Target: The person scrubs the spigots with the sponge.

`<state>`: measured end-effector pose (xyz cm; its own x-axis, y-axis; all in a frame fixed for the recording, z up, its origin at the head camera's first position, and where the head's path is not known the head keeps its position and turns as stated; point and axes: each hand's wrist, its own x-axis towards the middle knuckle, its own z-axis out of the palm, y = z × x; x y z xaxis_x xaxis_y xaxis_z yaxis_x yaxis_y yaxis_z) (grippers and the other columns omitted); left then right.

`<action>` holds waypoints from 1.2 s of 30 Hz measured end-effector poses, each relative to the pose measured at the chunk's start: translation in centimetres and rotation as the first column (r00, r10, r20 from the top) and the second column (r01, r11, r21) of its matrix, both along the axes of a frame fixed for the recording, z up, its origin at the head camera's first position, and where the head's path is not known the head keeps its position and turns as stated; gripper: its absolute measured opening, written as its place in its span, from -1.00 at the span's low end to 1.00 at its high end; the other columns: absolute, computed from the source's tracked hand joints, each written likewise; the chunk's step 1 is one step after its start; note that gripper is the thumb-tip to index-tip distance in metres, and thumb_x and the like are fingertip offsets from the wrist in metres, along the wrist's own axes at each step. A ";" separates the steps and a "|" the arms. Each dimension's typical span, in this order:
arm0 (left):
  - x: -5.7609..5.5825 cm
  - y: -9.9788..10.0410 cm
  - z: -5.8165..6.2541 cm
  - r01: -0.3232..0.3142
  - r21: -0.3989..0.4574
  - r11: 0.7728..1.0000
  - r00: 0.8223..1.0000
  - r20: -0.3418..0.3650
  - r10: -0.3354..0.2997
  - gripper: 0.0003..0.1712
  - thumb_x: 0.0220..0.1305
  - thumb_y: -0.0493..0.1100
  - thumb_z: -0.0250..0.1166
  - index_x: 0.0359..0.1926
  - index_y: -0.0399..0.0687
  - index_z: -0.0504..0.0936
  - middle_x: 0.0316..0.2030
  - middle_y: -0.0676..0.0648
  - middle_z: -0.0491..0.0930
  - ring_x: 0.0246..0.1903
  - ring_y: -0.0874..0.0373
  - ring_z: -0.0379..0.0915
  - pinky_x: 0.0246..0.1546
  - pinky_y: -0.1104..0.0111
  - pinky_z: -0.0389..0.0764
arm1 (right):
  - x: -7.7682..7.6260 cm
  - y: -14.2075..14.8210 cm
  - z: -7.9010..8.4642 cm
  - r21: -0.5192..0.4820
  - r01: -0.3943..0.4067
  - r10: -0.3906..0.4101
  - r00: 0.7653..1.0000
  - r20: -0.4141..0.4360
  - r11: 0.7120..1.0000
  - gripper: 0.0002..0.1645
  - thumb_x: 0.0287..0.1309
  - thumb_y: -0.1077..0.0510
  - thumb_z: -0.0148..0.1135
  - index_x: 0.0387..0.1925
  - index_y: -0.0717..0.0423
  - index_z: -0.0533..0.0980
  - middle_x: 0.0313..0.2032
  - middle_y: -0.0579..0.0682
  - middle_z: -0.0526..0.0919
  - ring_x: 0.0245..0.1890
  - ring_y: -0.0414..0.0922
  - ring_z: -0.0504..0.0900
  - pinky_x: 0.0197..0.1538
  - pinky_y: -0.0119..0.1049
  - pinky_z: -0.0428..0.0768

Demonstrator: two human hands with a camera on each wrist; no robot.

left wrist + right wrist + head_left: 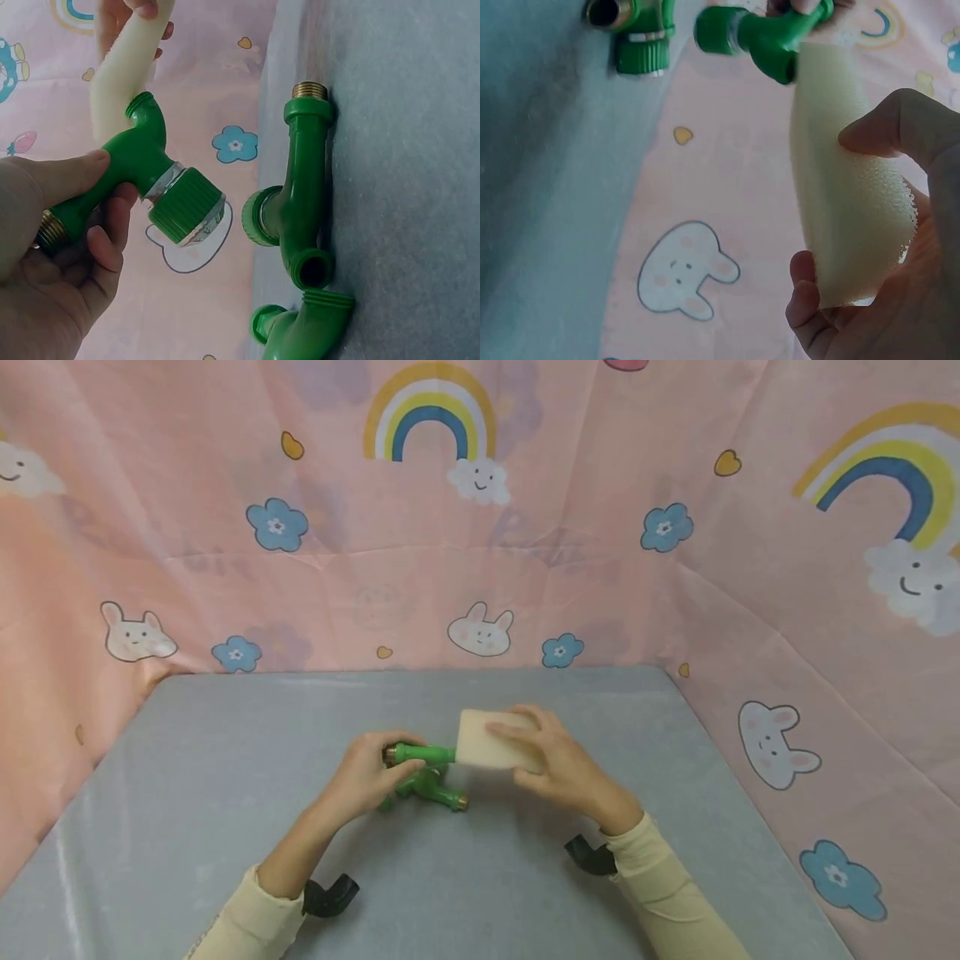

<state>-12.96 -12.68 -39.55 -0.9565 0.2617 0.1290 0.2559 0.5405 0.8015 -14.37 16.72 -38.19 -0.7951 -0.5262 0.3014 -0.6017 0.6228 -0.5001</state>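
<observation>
My left hand (pixel 369 774) grips a green plastic tap (pixel 139 159) by its brass-threaded inlet end, above the table. The ribbed green knob (pixel 187 206) of this tap points down and away from the palm in the left wrist view. With thumb and fingers my right hand (pixel 566 764) holds a cream sponge (pixel 829 195), which bends slightly in the grip. One end of the sponge is right at the held tap's spout (pixel 142 105). Below the hands, another green tap (pixel 304 180) lies on the table, and a further green tap (pixel 307 330) is beside it, partly cut off.
A grey cloth covers the table (pixel 225 827). Behind and beside it hangs a pink curtain (pixel 585 585) printed with rainbows, rabbits and flowers. Black curved wrist mounts (pixel 330 897) stick out by both sleeves.
</observation>
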 end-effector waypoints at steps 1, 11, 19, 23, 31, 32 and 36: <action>0.0 -0.1 0.0 -0.002 0.000 1.000 1.000 0.008 0.002 -0.73 0.27 -0.22 0.42 0.00 -0.11 0.73 -0.17 -0.15 0.74 -0.43 0.20 0.50 -0.50 0.44 0.55 | 0.0 0.1 0.1 -0.006 0.007 -0.007 1.000 0.003 1.000 -0.21 -0.02 0.27 0.35 0.33 -0.13 0.51 0.35 0.21 0.36 0.26 0.19 0.40 0.05 -0.02 0.53; -0.3 -0.1 -0.4 -0.016 0.055 0.998 0.998 0.068 0.012 -0.75 0.28 -0.19 0.42 -0.05 -0.18 0.74 -0.15 -0.22 0.73 -0.36 0.13 0.64 -0.45 0.44 0.63 | 0.3 -1.0 -0.4 -0.090 -0.072 0.055 0.983 -0.174 0.993 -0.22 -0.05 0.27 0.40 0.30 -0.07 0.53 0.26 0.22 0.43 0.15 0.17 0.47 0.00 -0.05 0.58; -0.5 -0.3 -0.1 0.000 0.163 0.987 0.991 0.134 -0.022 -0.79 0.31 -0.17 0.39 -0.10 -0.18 0.76 -0.40 -0.25 0.70 -0.67 0.28 0.30 -0.68 0.51 0.32 | 0.3 -2.2 -1.5 0.031 -0.042 0.049 0.957 -0.287 0.999 -0.12 -0.12 0.40 0.51 0.29 -0.15 0.54 0.27 0.18 0.44 0.17 0.19 0.45 0.03 0.05 0.67; -0.6 -0.5 0.1 -0.042 0.186 0.982 0.985 0.175 0.009 -0.75 0.29 -0.14 0.41 -0.09 -0.21 0.75 -0.16 -0.24 0.72 -0.49 0.25 0.50 -0.54 0.46 0.44 | -0.1 -1.6 -1.4 0.038 -0.011 0.022 0.957 -0.291 0.999 -0.12 -0.16 0.42 0.51 0.27 -0.15 0.56 0.26 0.16 0.46 0.16 0.19 0.45 0.05 0.06 0.67; -0.6 -1.0 0.1 -0.136 0.263 0.955 0.980 0.174 0.091 -0.71 0.24 -0.17 0.44 -0.10 -0.30 0.73 -0.33 -0.16 0.74 -0.52 0.31 0.39 -0.57 0.49 0.35 | -0.6 -0.3 -0.6 -0.051 0.022 -0.034 0.970 -0.242 0.998 -0.19 -0.12 0.41 0.39 0.25 -0.09 0.57 0.28 0.21 0.43 0.18 0.21 0.41 -0.01 0.06 0.62; -0.6 -1.0 0.1 -0.135 0.275 0.952 0.981 0.169 0.091 -0.71 0.25 -0.18 0.44 -0.10 -0.31 0.73 -0.28 -0.15 0.76 -0.47 0.30 0.46 -0.52 0.48 0.41 | -0.5 -0.3 -0.6 -0.083 0.021 -0.040 0.974 -0.224 0.996 -0.20 -0.12 0.40 0.38 0.25 -0.08 0.57 0.28 0.21 0.42 0.20 0.20 0.40 0.01 0.06 0.60; -0.6 -0.6 -0.1 -0.133 0.332 0.934 0.981 0.175 0.078 -0.71 0.25 -0.20 0.44 -0.11 -0.34 0.72 -0.33 -0.10 0.75 -0.44 0.28 0.50 -0.39 0.45 0.50 | -0.2 -0.9 -0.5 -0.172 -0.051 0.025 0.988 -0.152 0.984 -0.22 -0.01 0.31 0.41 0.32 -0.07 0.51 0.29 0.20 0.40 0.21 0.16 0.44 0.03 -0.02 0.59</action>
